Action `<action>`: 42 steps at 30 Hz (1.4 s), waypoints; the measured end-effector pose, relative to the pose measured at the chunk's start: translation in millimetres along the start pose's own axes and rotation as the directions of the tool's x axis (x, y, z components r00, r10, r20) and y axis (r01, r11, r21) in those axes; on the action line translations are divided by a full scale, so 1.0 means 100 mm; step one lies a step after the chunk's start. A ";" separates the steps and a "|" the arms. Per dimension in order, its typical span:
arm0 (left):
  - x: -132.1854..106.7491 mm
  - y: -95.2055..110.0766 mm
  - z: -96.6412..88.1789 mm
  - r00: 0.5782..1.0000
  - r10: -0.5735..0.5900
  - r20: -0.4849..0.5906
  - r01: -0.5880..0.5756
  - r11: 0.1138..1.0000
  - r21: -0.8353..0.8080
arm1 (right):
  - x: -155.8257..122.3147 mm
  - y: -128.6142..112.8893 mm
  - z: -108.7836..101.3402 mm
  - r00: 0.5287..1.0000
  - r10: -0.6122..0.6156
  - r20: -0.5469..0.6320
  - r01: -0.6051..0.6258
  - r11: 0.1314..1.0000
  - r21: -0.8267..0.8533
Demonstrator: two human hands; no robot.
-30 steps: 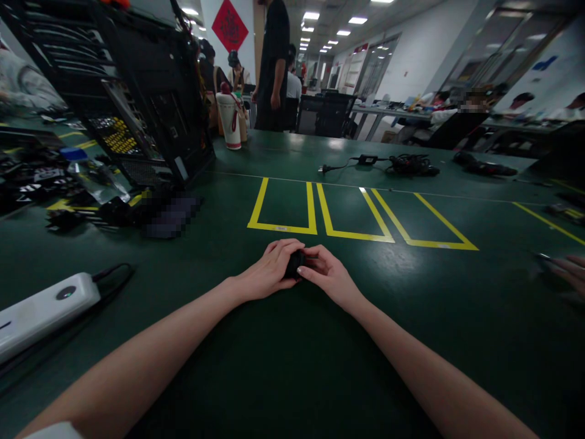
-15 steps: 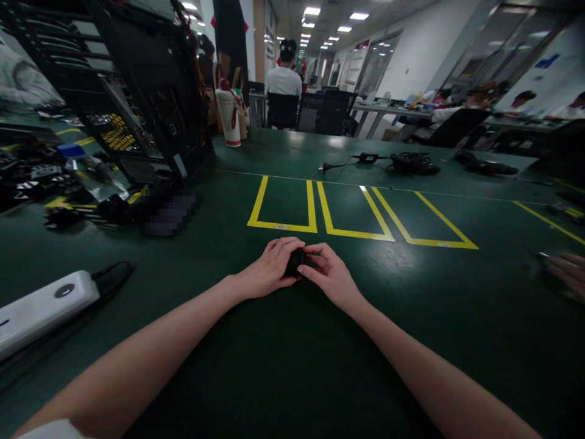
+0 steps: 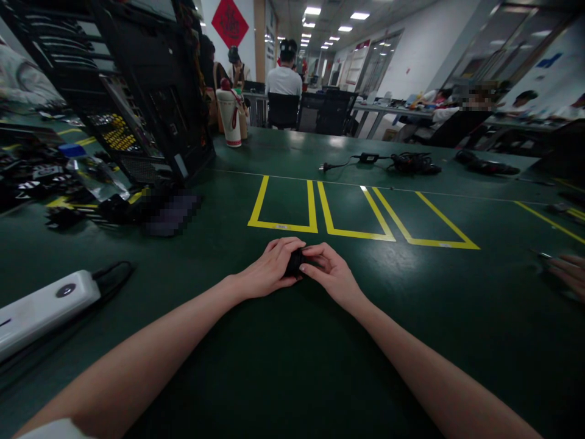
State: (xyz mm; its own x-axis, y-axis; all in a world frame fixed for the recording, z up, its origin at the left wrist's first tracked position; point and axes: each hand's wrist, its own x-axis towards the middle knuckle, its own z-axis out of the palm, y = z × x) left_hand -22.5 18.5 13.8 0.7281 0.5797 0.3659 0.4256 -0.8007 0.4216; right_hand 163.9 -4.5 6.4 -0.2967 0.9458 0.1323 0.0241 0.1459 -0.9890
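Note:
A small, dark, rounded black object point(image 3: 295, 263) is held between my two hands just above or on the green table point(image 3: 292, 353); its exact kind cannot be made out. My left hand point(image 3: 270, 266) curls around its left side, fingers over the top and thumb below. From the right, my right hand point(image 3: 335, 274) meets it with bent fingers and thumb at its edge. The fingers hide much of the object. Just beyond the hands lie yellow tape outlines point(image 3: 283, 227) on the tabletop.
To the left are a white device point(image 3: 50, 314) with a black cord, a clear bottle point(image 3: 94, 174) and a black computer case point(image 3: 159, 103). A paper cup point(image 3: 230, 119) stands behind. Farther back lies a black power adapter point(image 3: 368, 158) with coiled cable. Another person's hand point(image 3: 569, 271) is at right.
My right fingers have shifted very slightly at the black object; my left hand stays in place. In the background, a standing person has moved away, uncovering a red wall decoration.

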 end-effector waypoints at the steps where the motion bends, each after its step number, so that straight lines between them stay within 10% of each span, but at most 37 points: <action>1: 0.00 0.00 0.00 1.000 -0.001 0.002 0.001 1.000 0.002 | 0.00 -0.01 0.00 1.000 0.011 -0.003 -0.011 1.000 -0.014; 42: 0.00 -0.02 0.00 1.000 0.008 0.003 -0.008 1.000 0.023 | 0.01 -0.03 -0.02 0.996 0.088 0.009 -0.088 0.994 -0.068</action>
State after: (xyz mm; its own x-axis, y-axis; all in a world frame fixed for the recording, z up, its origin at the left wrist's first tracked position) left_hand -23.1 19.8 13.1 0.7328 0.5729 0.3670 0.4319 -0.8085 0.3998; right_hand 165.1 -3.1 10.0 -0.3024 0.9522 0.0437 0.1146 0.0819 -0.9900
